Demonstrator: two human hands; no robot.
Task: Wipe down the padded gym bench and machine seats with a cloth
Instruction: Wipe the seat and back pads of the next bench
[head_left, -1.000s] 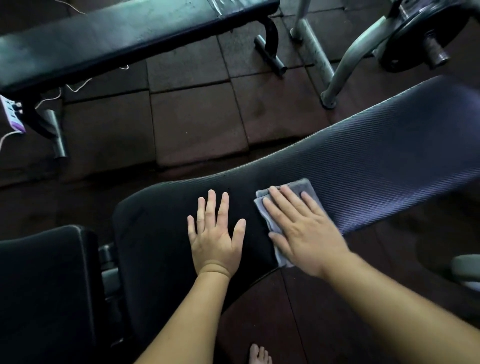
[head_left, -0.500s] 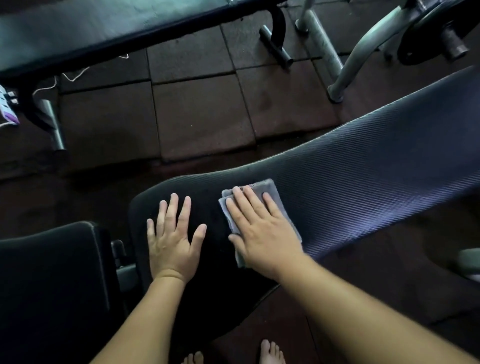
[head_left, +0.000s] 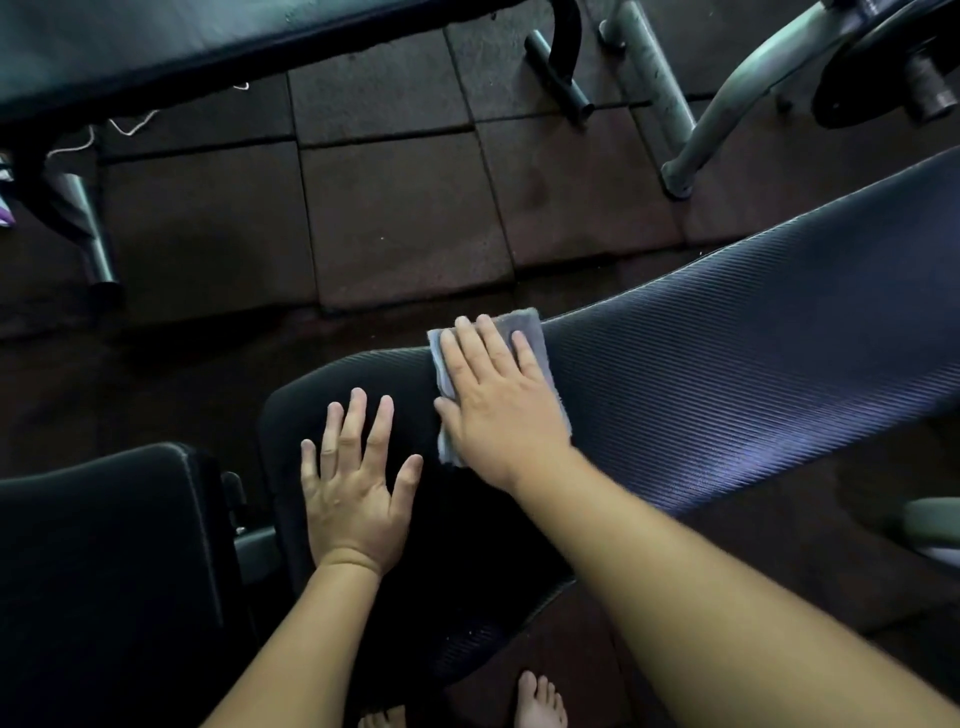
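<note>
Your right hand (head_left: 501, 415) covers most of the cloth (head_left: 527, 330); the bench (head_left: 727, 389) runs off the right edge, and your toes (head_left: 540, 701) are cropped below.

It's dim around me. Dark square floor tiles (head_left: 400, 218) lie ahead; a flat bench (head_left: 208, 31) stands far left, a grey frame (head_left: 727, 98) and weight plate (head_left: 872, 67) far right.

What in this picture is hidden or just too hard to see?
Head view, the only one:
Cloth: mostly covered by the right hand; only its edges show.
Ribbed bench pad: runs off the right edge, end unseen.
Weight plate: cut by the top-right corner.
Purple item: clipped by the left edge, unidentifiable.
</note>
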